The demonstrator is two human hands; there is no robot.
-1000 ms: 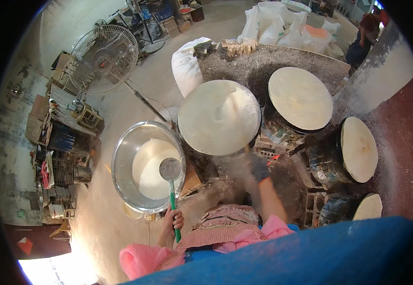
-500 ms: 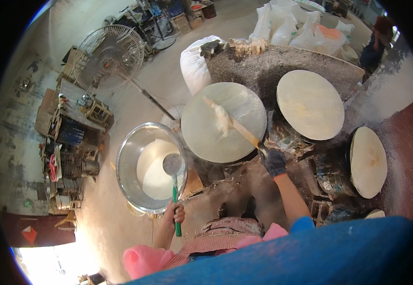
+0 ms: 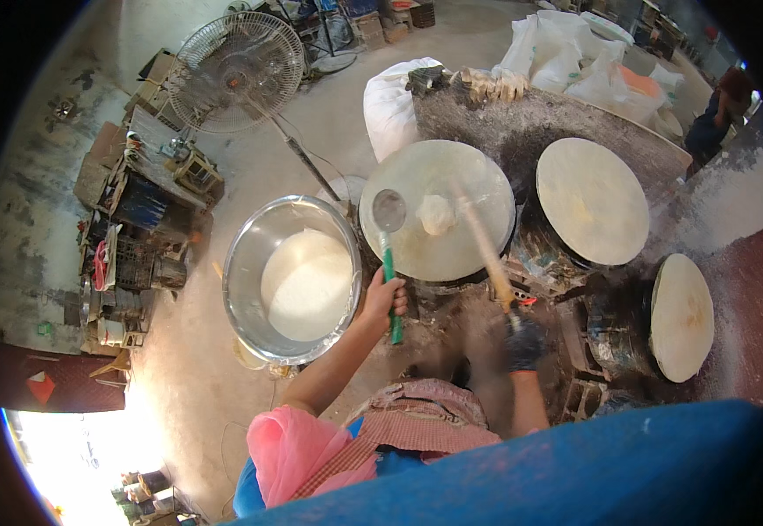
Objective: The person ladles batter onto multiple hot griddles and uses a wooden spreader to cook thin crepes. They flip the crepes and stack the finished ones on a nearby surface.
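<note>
My left hand [image 3: 382, 300] is bare and wraps round the green handle of a ladle [image 3: 389, 210]. Its metal bowl is over the left part of the nearest round griddle [image 3: 478, 167]. A small pale mound of batter [image 3: 437, 215] sits near the middle of that griddle. In a dark glove, my right hand [image 3: 524, 344] grips a wooden spatula [image 3: 487, 250], smeared by motion, whose far end reaches over the griddle right of the mound. Left of the griddle stands a large metal basin [image 3: 243, 263] holding pale batter [image 3: 311, 289].
Two more round griddles with pale sheets [image 3: 592, 202] [image 3: 682, 316] stand to the right. A grimy board [image 3: 566, 123] rises behind, with gloves on its top edge and a white sack [image 3: 390, 114] beside it. A standing fan [image 3: 237, 79] is far left; another person [image 3: 723, 114] is far right.
The ladle has moved from the basin to over the griddle. A batter mound now lies there. My right hand has drawn the spatula back toward me and to the right.
</note>
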